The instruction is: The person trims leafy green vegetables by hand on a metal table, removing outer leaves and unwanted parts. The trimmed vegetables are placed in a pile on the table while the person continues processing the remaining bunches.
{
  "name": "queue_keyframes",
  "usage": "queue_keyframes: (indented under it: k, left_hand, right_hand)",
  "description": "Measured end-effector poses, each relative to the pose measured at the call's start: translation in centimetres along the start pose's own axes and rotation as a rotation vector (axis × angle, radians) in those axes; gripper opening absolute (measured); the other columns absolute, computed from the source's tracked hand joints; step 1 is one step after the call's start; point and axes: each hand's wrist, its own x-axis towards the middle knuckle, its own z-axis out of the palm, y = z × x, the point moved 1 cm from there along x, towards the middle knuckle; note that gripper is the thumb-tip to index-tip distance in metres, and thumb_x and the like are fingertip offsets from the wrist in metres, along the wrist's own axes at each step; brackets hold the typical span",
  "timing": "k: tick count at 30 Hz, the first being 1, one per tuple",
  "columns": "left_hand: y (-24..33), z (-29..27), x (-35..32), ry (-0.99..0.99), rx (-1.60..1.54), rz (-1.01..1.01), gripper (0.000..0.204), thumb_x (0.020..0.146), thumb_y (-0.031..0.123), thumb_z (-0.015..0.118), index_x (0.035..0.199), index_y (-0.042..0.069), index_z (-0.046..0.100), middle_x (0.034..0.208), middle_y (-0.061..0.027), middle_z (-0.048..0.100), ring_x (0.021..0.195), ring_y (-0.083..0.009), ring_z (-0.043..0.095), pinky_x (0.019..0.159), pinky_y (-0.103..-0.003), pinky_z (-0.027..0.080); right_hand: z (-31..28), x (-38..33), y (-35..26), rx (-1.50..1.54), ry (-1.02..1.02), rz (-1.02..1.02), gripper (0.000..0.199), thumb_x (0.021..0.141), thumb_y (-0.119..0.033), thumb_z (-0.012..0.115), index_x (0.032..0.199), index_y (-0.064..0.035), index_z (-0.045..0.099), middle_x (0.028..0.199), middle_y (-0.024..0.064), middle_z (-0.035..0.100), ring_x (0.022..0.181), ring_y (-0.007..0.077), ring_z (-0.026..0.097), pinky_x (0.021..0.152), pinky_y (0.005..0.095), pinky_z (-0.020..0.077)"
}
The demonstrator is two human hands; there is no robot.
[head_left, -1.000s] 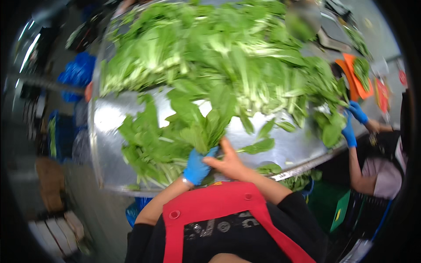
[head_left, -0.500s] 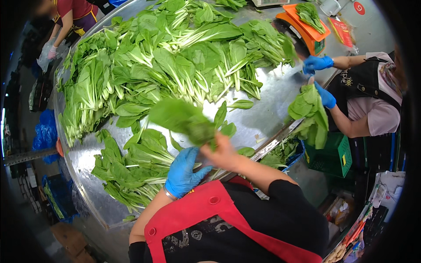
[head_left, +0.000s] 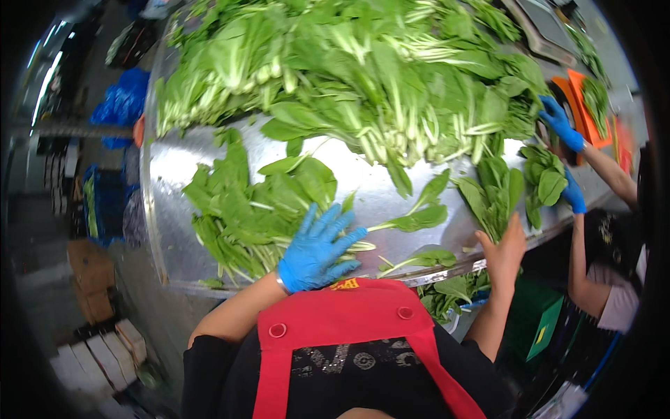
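My left hand (head_left: 317, 248), in a blue glove, lies with fingers spread on a small pile of leafy greens (head_left: 244, 209) at the near left of the shiny metal table (head_left: 174, 167). My bare right hand (head_left: 504, 246) is at the table's near right edge, gripping a bunch of greens (head_left: 492, 195) by its stems, leaves pointing away from me. Two loose stalks (head_left: 419, 220) lie between my hands. A big heap of greens (head_left: 377, 77) covers the far half of the table.
A co-worker at the right, in blue gloves (head_left: 562, 122), holds another bunch (head_left: 548, 174). Orange trays (head_left: 583, 98) with greens sit beyond them. A green crate (head_left: 537, 325) stands below the table edge. Blue bags (head_left: 122, 105) and cardboard boxes (head_left: 91, 279) are on the floor at left.
Both hands held one bunch together in front of me. Now they are apart: the left rests on the near pile, the right has carried a bunch to the right edge.
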Motion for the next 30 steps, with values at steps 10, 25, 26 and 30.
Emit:
queue_keyframes:
  k: [10,25,26,30]
  left_hand:
    - [-11.0,-0.3,-20.3,0.866,-0.240,-0.928,0.075,0.078,0.038,0.060,0.135,0.004,0.024,0.137,-0.0217,0.025,0.128,-0.0355,0.022,0.105,-0.043,0.017]
    - [-4.4,5.1,-6.8,1.014,-0.581,-0.945,0.073,0.088,0.043,0.039,0.137,-0.001,0.008,0.139,-0.0242,0.017,0.129,-0.0359,0.017,0.106,-0.038,0.013]
    - [-4.2,4.7,-6.0,1.011,-0.696,-0.925,0.069,0.090,0.042,0.035,0.137,0.000,0.007,0.141,-0.0214,0.014,0.132,-0.0327,0.013,0.107,-0.036,0.012]
    - [-3.5,3.2,-4.5,1.232,-1.215,-0.719,0.069,0.090,0.042,0.035,0.139,0.005,0.003,0.144,-0.0136,0.007,0.134,-0.0227,0.004,0.108,-0.032,0.006]
  right_hand:
    - [4.0,-3.0,-17.5,0.831,-0.461,-0.545,0.076,0.075,-0.013,0.061,0.136,0.0010,0.017,0.140,0.0221,0.017,0.129,0.0354,0.018,0.105,0.0412,0.0157]
    - [9.3,-6.3,-32.2,1.575,-1.404,-0.328,0.060,0.084,-0.016,0.044,0.136,0.0005,0.018,0.131,0.0144,0.035,0.117,0.0242,0.038,0.097,0.0330,0.0299]
    - [8.5,-5.8,-32.1,1.465,-1.273,-0.342,0.060,0.085,-0.018,0.046,0.135,0.0010,0.019,0.129,0.0145,0.037,0.115,0.0241,0.039,0.097,0.0326,0.0304]
    - [9.2,-4.3,-32.3,1.197,-1.027,-0.644,0.058,0.084,-0.017,0.054,0.131,0.0026,0.025,0.125,0.0146,0.040,0.111,0.0246,0.041,0.095,0.0318,0.0307]
